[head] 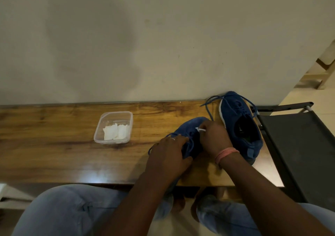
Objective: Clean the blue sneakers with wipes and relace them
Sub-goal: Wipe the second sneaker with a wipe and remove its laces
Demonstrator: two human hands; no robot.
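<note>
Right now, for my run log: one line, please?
left hand: holds near sneaker | right hand: wipe on it | tub: wipes left

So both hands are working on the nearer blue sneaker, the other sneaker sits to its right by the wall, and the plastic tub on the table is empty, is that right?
Not quite. The plastic tub is not empty: the head view shows white wipes lying in it. The rest stands: the left hand and right hand are on the nearer blue sneaker, and the other sneaker sits to its right by the wall.

The two suede sneakers point(239, 119) are dark blue with blue laces point(208, 108). The wooden table point(54, 145) is warm brown with dark grain. The folded wipes point(116, 131) are white, the wristband point(225, 154) pink.
</note>
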